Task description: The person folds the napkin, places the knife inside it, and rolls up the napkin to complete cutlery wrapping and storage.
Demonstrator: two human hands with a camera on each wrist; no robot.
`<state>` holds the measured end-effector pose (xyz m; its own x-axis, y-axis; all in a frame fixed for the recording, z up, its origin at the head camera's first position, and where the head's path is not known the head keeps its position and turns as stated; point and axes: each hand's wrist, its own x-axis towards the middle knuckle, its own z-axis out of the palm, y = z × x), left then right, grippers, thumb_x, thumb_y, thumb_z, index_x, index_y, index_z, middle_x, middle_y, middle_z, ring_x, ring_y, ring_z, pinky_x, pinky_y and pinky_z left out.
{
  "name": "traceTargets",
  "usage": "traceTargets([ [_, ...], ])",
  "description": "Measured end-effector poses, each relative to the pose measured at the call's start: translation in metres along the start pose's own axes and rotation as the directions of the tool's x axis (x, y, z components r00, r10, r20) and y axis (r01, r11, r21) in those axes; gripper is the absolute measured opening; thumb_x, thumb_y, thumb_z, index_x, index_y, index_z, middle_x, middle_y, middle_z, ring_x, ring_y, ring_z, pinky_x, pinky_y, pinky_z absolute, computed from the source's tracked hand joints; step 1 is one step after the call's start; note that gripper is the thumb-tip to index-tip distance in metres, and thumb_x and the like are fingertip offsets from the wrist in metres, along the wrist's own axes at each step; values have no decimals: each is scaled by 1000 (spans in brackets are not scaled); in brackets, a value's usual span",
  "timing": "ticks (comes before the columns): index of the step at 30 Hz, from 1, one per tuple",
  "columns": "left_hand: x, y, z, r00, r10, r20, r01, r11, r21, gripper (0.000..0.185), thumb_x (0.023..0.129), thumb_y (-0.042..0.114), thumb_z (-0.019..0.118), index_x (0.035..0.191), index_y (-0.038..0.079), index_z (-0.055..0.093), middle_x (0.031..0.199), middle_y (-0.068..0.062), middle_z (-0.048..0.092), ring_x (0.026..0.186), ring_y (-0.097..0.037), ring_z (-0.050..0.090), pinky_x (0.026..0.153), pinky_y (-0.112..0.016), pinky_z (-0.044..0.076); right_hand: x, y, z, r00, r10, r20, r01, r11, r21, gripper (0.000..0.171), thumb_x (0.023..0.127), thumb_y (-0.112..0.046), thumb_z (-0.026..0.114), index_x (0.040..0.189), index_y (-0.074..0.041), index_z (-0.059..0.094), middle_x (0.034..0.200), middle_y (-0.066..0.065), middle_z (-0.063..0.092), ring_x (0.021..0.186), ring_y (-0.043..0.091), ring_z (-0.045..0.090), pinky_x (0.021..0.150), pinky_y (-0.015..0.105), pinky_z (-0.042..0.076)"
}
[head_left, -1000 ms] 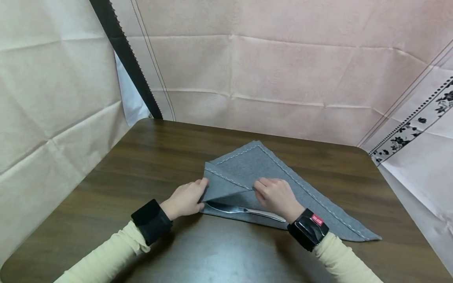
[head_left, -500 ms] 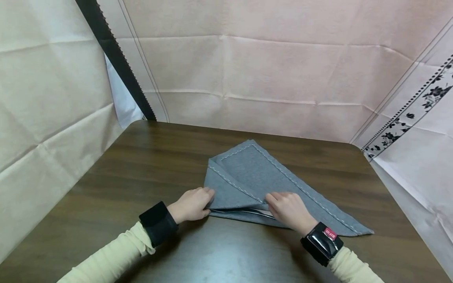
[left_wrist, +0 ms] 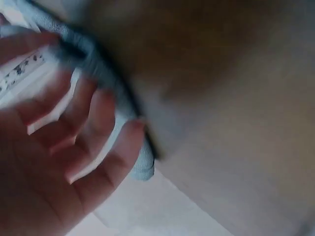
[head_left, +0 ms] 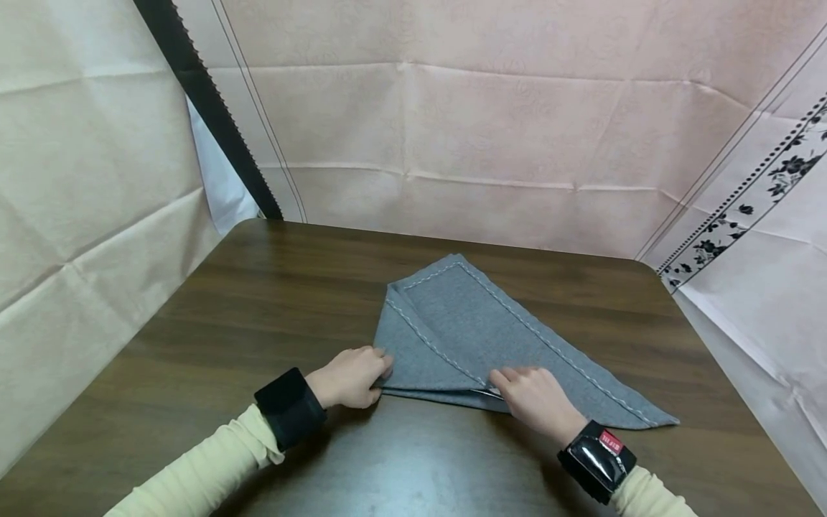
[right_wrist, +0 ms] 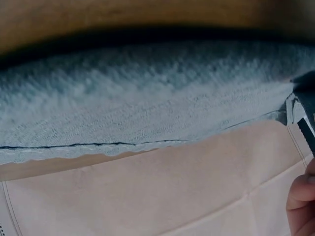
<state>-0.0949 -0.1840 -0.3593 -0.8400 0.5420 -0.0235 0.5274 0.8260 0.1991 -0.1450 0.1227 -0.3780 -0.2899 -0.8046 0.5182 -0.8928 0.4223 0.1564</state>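
A grey-blue cloth napkin (head_left: 504, 323) with white stitching lies on the table, its left part folded over toward the near edge. My left hand (head_left: 352, 376) pinches its left edge, thumb nearer me; in the left wrist view the fingers (left_wrist: 101, 118) bend against the cloth (left_wrist: 143, 164). With my right hand (head_left: 539, 402) I pinch the corner of the folded-over flap. Beneath that flap, just left of the right fingertips, a sliver of the metal knife (head_left: 486, 392) shows; the flap hides the rest. The right wrist view has the cloth (right_wrist: 147, 113) close up and a fingertip at the right edge.
The brown wooden table (head_left: 271, 287) has rounded far corners. Creased pale sheeting (head_left: 491, 143) hangs behind it, with a black strip (head_left: 213, 108) at left and a floral band (head_left: 730, 222) at right. Each wrist wears a black band (head_left: 289, 409).
My right hand has drawn the flap toward me and to the right, covering most of the knife that lay in sight. The left hand stays at the napkin's left edge.
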Motion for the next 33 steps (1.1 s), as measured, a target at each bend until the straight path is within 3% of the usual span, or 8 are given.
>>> traceTargets([
  [3, 9, -4, -10, 1000, 4, 23, -4, 1000, -12, 14, 76, 17, 69, 84, 11, 60, 80, 1, 53, 73, -15, 51, 59, -28, 43, -3, -1, 0, 1000, -14, 5, 14, 1000, 1, 19, 68, 6, 38, 68, -12, 43, 55, -9, 34, 43, 3, 27, 39, 17, 17],
  [9, 54, -33, -33, 995, -16, -101, 25, 996, 90, 26, 85, 11, 57, 110, 2, 60, 108, -12, 57, 101, -28, 51, 76, -40, 47, -4, -3, 1, 1000, -17, 23, 17, 1000, 6, 21, 64, 8, 42, 71, -12, 46, 56, -8, 37, 44, 4, 29, 39, 17, 18],
  [13, 78, -62, -31, 998, -37, -45, 40, 997, 62, 33, 92, 7, 48, 125, 3, 52, 127, -13, 50, 123, -31, 37, 92, -51, 36, -3, -7, 6, 998, -27, 58, 27, 1000, 9, 23, 63, 10, 46, 72, -11, 47, 58, -7, 41, 44, 5, 33, 39, 16, 22],
  [16, 84, -80, -23, 999, -11, -53, 12, 1000, 20, 27, 94, 8, 47, 119, 5, 58, 121, -11, 55, 120, -31, 38, 92, -50, 35, -3, -10, 7, 995, -40, 86, 40, 999, 8, 23, 64, 10, 49, 72, -11, 47, 58, -6, 42, 45, 4, 34, 40, 16, 23],
  [20, 87, -93, -14, 989, 8, -146, -5, 1000, 21, 16, 91, 9, 54, 101, 5, 66, 103, -10, 63, 103, -30, 48, 82, -42, 42, -5, -14, 6, 993, -61, 105, 61, 998, -2, 20, 67, 8, 51, 72, -11, 48, 58, -6, 43, 45, 4, 34, 40, 16, 23],
  [24, 90, -97, -10, 981, -17, -196, 20, 1000, 16, 13, 87, 8, 59, 97, 4, 67, 97, -11, 63, 96, -28, 49, 78, -40, 43, -8, -15, 4, 989, -59, 134, 61, 998, -15, 17, 71, 5, 54, 72, -11, 49, 58, -6, 45, 45, 5, 39, 40, 17, 25],
  [33, 104, -92, -6, 980, -37, -195, 50, 997, 64, 15, 85, 12, 64, 97, 5, 67, 96, -11, 62, 93, -28, 49, 75, -39, 45, -15, -12, 2, 984, -22, 178, 27, 999, -23, 13, 72, 2, 57, 73, -10, 52, 62, -4, 51, 48, 10, 47, 40, 20, 31],
])
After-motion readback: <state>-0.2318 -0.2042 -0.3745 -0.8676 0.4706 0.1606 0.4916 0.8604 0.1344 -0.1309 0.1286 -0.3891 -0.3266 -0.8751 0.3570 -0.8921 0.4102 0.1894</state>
